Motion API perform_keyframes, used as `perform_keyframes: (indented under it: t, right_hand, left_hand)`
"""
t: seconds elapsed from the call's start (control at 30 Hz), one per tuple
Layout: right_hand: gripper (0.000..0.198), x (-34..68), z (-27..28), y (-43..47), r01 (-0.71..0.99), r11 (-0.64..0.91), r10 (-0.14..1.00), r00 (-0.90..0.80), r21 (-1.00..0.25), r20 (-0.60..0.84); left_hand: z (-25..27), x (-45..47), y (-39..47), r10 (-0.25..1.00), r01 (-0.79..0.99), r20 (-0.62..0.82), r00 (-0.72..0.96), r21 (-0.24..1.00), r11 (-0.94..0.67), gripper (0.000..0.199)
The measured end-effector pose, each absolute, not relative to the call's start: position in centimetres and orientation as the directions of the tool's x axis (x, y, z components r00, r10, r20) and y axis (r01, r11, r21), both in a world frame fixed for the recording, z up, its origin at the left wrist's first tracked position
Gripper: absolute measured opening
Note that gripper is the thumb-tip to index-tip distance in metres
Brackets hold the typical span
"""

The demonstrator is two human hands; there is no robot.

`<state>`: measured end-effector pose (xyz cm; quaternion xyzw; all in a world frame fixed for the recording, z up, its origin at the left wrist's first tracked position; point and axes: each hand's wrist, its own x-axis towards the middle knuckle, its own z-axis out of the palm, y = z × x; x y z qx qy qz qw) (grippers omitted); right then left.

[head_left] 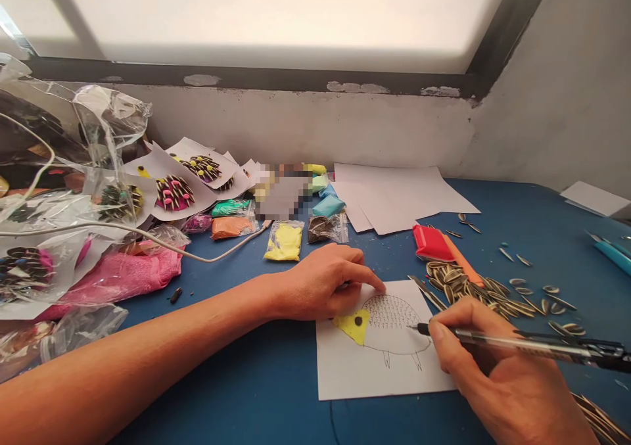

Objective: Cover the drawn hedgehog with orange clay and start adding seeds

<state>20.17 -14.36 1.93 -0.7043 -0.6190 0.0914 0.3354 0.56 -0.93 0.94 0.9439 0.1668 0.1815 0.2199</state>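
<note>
A sheet of white paper (pixel 340 373) lies on the blue table, bearing a line drawing of a round-bodied animal (pixel 394 343) with two legs. Its head is a flat yellow clay piece (pixel 351 325) with a dark spot, and rows of small marks fill much of the body. My left hand (pixel 328 281) rests at the paper's top left, holding nothing, its index fingertip pressing near the body's upper outline. In my right hand (pixel 493 366) is a black pen (pixel 532 345), gripped between thumb and fingers, its tip at the right part of the body.
Sunflower seeds (pixel 458 281) are heaped beyond my right hand, beside a red packet (pixel 432 242). Bagged clay, including a yellow packet (pixel 284 241), lines the back. Blank sheets (pixel 394 195) lie near the wall. Seed-covered figures (pixel 173 194), a pink cloth (pixel 123 277) and a white cable (pixel 207 259) occupy the left.
</note>
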Motion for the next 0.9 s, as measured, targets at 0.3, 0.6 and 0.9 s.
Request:
perform_keyframes:
  t: [0.3, 0.6, 0.9]
  right_hand:
    - [0.022, 20.5, 1.9, -14.4, 0.798, -0.01, 0.946, 0.203, -0.602, 0.253]
    - [0.023, 21.6, 1.6, -14.1, 0.842, 0.074, 0.965, 0.075, -0.534, 0.252]
    - [0.025, 22.0, 1.9, -14.5, 0.845, 0.031, 0.959, 0.126, -0.533, 0.255]
  left_hand:
    - [1.0, 0.5, -1.0, 0.4, 0.241, 0.267, 0.877, 0.476, -0.846, 0.04]
    - [0.8, 0.6, -0.9, 0.405, 0.244, 0.269, 0.874, 0.478, -0.844, 0.04]
    - [1.0, 0.6, -1.0, 0.398, 0.244, 0.258, 0.881, 0.472, -0.847, 0.04]
